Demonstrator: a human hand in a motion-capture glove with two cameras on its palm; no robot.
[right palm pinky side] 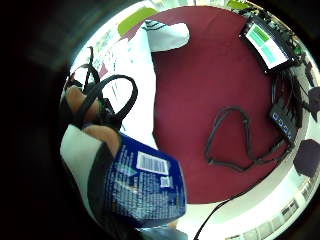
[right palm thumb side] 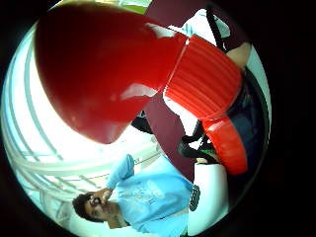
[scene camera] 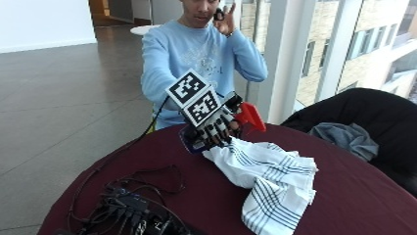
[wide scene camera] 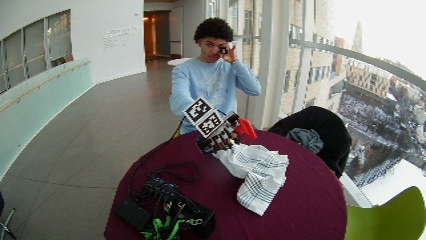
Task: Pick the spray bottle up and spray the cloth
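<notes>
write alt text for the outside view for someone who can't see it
A person's gloved right hand holds a spray bottle with a red trigger head above a round table covered in dark red. A white striped cloth lies crumpled right below the bottle. Black cables sit at the table's near edge.

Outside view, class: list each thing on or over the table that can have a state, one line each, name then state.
spray bottle: lifted off the table, tilted, red head toward the cloth.
gloved right hand: fingers curled round the bottle.
cloth: crumpled, lying on the table.
table: covered in maroon cloth.
</notes>
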